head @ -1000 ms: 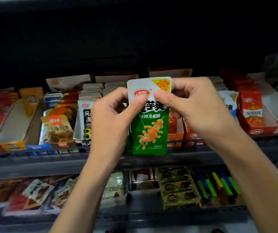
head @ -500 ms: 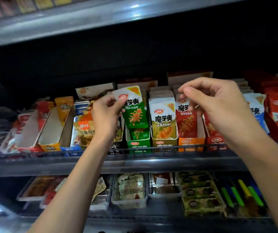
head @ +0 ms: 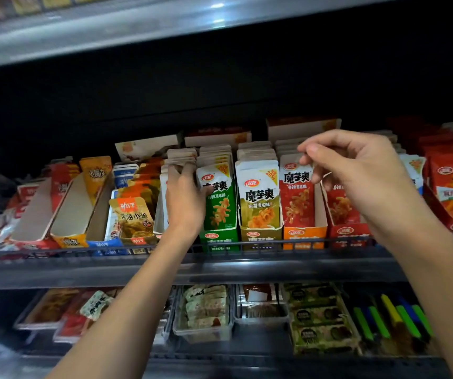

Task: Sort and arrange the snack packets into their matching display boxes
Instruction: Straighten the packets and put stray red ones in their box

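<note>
**Both hands up at snack shelf, green packet in green box**

Left hand (head: 184, 203) up at shelf level, bare forearm slanting in from lower left, wrist straight, back of hand to camera. Thumb laid on front left edge of green packet (head: 220, 206). Fingers (head: 179, 173) hooked over tops of neighbouring packet row just left of it. Cannot tell if pinched or only pressed: inner side hidden by hand itself.

Green packet upright at front of its row, inside green display box (head: 218, 237), between left hand and olive packet (head: 259, 199). Olive packet upright in olive display box (head: 261, 237), just beside. Next right, red packet (head: 296, 198) in orange display box (head: 303, 234), then red display box (head: 347, 232), partly behind right wrist.

Right hand (head: 356, 173) in from lower right, higher than left, back of hand up and to the right, fingers loosely curled. Index tip near top right corner of red packet. Nothing gripped, thumb and index slightly apart. Contact with red packet unclear.

Further left: gold fish-snack packet (head: 132, 217) leaning at front, tilted cardboard boxes (head: 69, 212) with pale insides showing. Wire rail (head: 261, 242) along shelf front. On lower shelf: clear trays (head: 203, 333) of wrapped snacks, coloured sticks (head: 392, 318) at right.
</note>
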`<state>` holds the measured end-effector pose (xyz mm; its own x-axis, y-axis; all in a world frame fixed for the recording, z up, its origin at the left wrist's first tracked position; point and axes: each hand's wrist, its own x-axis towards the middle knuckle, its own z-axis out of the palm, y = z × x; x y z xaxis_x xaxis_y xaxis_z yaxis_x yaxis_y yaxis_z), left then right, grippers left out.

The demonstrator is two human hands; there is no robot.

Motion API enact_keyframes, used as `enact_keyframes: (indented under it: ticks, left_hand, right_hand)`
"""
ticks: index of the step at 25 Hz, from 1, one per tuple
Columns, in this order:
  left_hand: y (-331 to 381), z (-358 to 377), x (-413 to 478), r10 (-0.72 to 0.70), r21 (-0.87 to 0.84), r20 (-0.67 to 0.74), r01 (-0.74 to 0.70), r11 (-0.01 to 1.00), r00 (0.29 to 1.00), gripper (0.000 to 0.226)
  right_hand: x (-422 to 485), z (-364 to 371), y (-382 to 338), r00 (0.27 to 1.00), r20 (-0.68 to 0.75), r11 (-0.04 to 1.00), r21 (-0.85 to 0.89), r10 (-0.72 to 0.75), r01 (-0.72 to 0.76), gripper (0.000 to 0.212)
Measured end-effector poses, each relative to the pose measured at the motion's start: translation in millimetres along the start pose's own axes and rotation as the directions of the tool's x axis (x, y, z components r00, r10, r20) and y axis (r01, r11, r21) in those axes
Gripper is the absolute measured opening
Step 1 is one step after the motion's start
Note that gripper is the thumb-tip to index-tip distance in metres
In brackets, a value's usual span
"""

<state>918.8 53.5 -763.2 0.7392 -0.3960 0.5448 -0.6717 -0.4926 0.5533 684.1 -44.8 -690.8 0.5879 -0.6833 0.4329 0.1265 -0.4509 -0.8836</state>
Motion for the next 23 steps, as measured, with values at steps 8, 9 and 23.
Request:
enact_keyframes:
  ticks: [8, 9, 23]
  left_hand:
    - [1.9, -5.2, -1.3, -0.025, 0.194, -0.036, 0.032, 0.98, 0.999, 0.072]
    - [5.0, -8.5, -4.0, -0.024, 0.168, -0.056, 0.033, 0.985, 0.998, 0.069]
    - [70.7, 12.6, -98.8, 0.488, -0.03, 0.325, -0.507, 0.862, 0.81, 0.018]
  right_hand:
    - [4.1, -5.1, 11.7, 0.998, -0.027, 0.998, -0.034, 0.053, -0.053, 0.014]
    - [4.9, -5.6, 14.6, 0.997, -0.034, 0.996, -0.051, 0.064, -0.066, 0.014]
    - [26.5, 24.1, 71.9, 0.996, -0.004, 0.678, -0.733, -0.084, 0.054, 0.052]
